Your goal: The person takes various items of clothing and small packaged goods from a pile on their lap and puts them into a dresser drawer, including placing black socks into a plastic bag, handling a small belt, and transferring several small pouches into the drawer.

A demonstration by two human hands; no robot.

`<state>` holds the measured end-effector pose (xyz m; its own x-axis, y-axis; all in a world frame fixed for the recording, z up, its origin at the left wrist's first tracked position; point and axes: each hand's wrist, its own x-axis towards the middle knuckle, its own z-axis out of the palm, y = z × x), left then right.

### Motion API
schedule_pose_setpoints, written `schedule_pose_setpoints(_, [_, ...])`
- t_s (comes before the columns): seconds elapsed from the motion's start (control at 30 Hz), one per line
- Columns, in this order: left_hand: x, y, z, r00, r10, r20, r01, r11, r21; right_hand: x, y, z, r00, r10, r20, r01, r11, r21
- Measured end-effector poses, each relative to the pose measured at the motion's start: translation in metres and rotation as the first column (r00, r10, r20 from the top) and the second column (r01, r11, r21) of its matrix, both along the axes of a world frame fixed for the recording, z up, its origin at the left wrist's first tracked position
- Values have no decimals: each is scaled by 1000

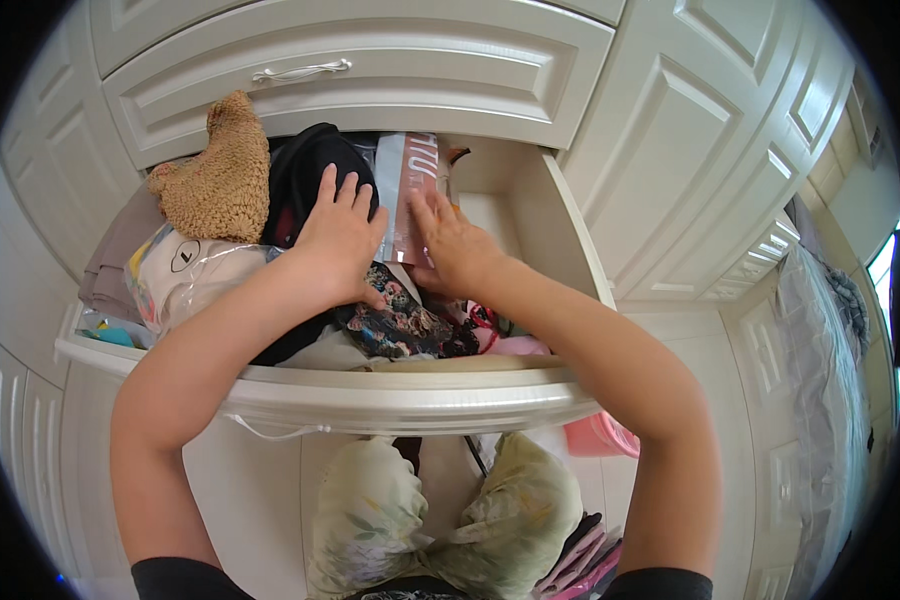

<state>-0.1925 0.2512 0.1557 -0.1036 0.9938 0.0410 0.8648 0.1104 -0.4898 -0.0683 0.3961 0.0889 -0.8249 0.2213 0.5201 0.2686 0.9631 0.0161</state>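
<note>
Both of my hands reach into a pulled-out white drawer [412,397] packed with clothing and packages. My left hand [341,240] lies with fingers spread over a black fabric item [307,180]. At the edge of a pink and silver plastic package [412,165], which bears writing, rests my right hand [454,251]; its thumb side is partly hidden. Below the hands is a dark floral fabric [401,315], with pink and red cloth [484,326] beside it. To the left, a tan knitted item [221,180] sits above a clear bag of white cloth [202,262].
Folded grey-mauve fabric [124,247] fills the drawer's left end. Behind stands a closed drawer front [390,67] with a metal handle [302,70]. Cabinet doors [652,165] rise at right. A pink bin [596,437] and folded garments [581,559] are on the floor near my knees.
</note>
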Motion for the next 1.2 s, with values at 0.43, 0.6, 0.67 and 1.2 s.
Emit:
schedule_pose_setpoints(0.43, [0,-2,-4,996,84,-19,-84,996,13,22,91,22,980,-200,6,44,185,-982])
schedule_pose_setpoints(0.6, [-1,-5,-4,998,71,2,-71,997,9,8,55,16,922,-368,116,209,224,-952])
schedule_pose_setpoints(0.67, [-3,-5,-8,998,57,30,-59,997,55,1,50,16,898,-401,179,287,228,-930])
schedule_pose_setpoints(1.2, [-14,14,-1,594,-632,498,29,635,772,29,11,121,968,-71,-242,-251,-180,-951])
